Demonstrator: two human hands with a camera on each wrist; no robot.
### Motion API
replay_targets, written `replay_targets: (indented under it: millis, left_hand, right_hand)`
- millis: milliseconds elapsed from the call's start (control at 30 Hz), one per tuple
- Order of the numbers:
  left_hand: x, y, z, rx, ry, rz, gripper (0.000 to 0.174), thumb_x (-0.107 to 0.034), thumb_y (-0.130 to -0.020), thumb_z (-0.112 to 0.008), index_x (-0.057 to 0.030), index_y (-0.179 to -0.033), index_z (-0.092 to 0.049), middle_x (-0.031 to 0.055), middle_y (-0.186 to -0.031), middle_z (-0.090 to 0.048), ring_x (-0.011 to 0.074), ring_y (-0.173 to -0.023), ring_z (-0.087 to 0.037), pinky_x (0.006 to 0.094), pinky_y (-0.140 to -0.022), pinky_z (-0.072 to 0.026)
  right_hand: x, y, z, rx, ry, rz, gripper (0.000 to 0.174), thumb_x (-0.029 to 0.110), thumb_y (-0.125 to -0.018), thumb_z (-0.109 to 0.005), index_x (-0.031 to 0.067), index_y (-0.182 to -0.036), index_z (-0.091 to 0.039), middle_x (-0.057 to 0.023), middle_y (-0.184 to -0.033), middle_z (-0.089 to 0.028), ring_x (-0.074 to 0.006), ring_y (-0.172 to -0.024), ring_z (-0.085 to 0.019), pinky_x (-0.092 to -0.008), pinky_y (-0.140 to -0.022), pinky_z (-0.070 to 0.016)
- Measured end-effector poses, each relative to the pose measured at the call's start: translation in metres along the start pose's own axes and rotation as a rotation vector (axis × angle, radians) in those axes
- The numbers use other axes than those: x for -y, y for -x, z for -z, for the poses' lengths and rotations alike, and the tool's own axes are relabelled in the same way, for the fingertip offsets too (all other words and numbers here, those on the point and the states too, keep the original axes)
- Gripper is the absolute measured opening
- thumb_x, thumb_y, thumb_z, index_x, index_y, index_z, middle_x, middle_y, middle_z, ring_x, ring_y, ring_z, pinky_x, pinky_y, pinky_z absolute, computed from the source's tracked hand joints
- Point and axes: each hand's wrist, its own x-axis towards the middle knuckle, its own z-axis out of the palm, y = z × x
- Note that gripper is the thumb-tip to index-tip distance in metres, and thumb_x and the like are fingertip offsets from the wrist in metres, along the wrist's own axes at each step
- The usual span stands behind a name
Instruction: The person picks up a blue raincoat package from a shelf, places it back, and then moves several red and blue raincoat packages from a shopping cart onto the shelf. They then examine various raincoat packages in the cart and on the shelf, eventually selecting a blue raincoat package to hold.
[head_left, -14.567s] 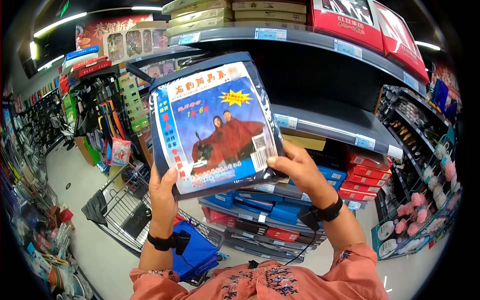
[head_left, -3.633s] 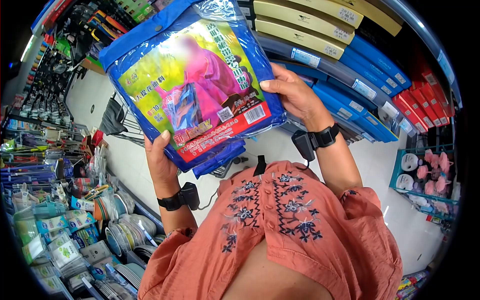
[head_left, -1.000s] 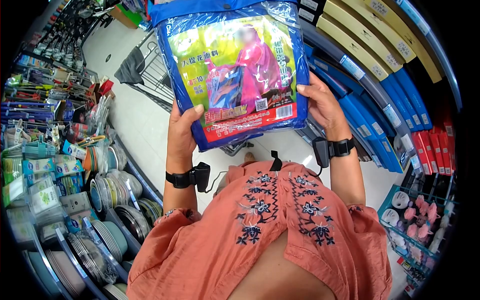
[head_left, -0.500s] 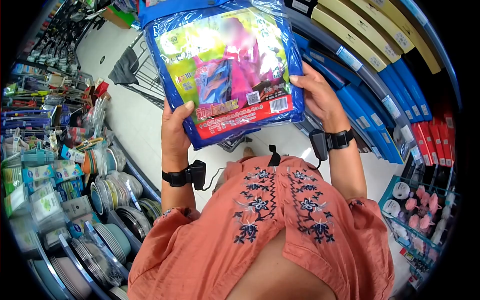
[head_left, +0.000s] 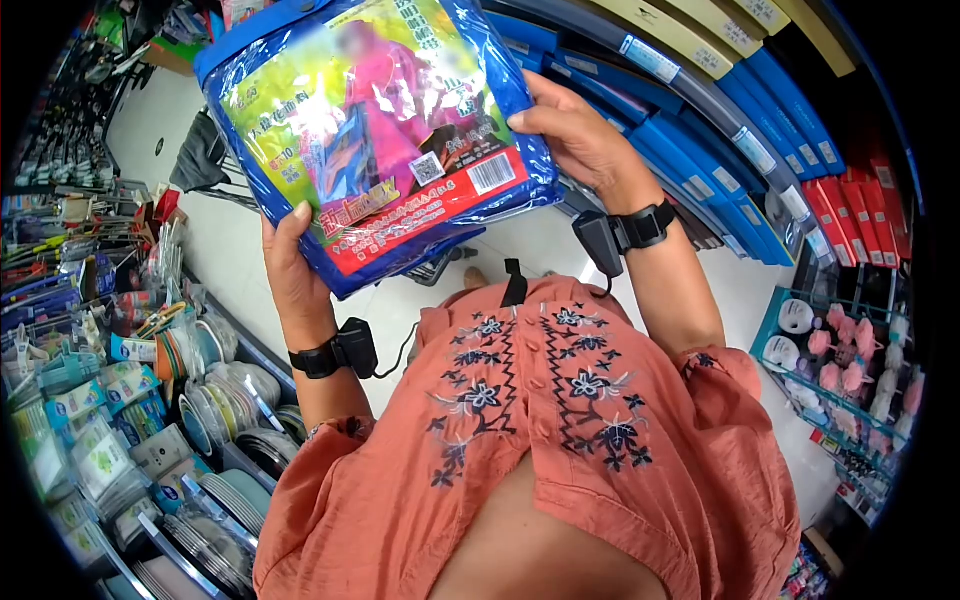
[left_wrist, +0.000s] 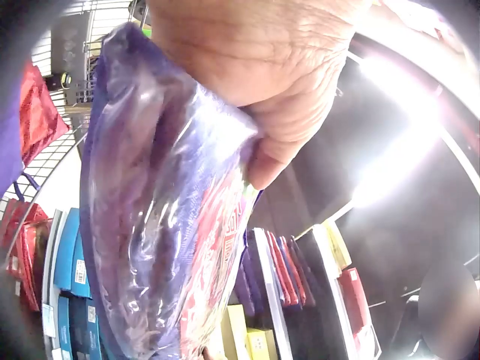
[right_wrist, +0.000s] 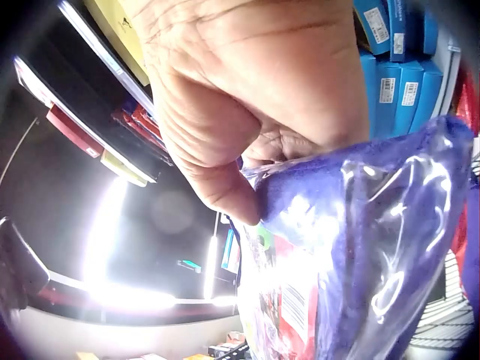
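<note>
A packaged raincoat [head_left: 385, 150] in a blue pouch under clear plastic is held up in front of the person, tilted, its printed card facing the head camera. The card shows a figure in a pink rain cape, with a barcode at the lower right. My left hand [head_left: 295, 270] grips the pouch's lower left corner, thumb on the front. On the right edge, my right hand [head_left: 590, 145] pinches the pouch the same way. Both wrist views show the glossy plastic bulging close under each palm; the fingers behind the pouch are mostly hidden.
A shopping cart [head_left: 205, 165] stands behind the pouch at the left. Shelves with blue boxes [head_left: 690, 165] and red boxes [head_left: 850, 220] run along the right. Stacked plates [head_left: 225, 505] and packaged goods fill the left shelf. A rack of pink items [head_left: 840, 350] stands at right.
Earlier, both hands held a different, dark navy raincoat package; now they hold the bright blue one. Over the last second the pouch has shifted left in view and tilted.
</note>
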Motion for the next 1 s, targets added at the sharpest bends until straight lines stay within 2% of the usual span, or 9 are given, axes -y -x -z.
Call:
replay_targets:
  millis: [400, 1000]
  left_hand:
    - [0.005, -0.001, 0.002, -0.056, 0.015, 0.032, 0.051, -0.008, -0.089, -0.059, 0.0010, -0.137, -0.044, 0.0143, -0.128, -0.059, 0.0237, -0.112, -0.062, 0.0372, -0.099, -0.0495]
    - [-0.006, -0.008, 0.008, -0.042, 0.019, 0.020, 0.049, -0.009, -0.090, -0.060, 0.0018, -0.136, -0.045, 0.0150, -0.127, -0.059, 0.0250, -0.112, -0.062, 0.0384, -0.099, -0.0495]
  right_hand:
    - [0.000, -0.002, 0.000, 0.008, -0.024, -0.003, 0.057, 0.001, -0.085, -0.060, -0.0027, -0.140, -0.044, -0.0114, -0.121, -0.063, -0.0136, -0.101, -0.066, -0.0273, -0.088, -0.0564]
    - [0.006, -0.009, -0.010, 0.040, -0.014, 0.004, 0.054, 0.003, -0.086, -0.060, -0.0006, -0.139, -0.048, -0.0090, -0.120, -0.064, -0.0116, -0.101, -0.064, -0.0273, -0.091, -0.0535]
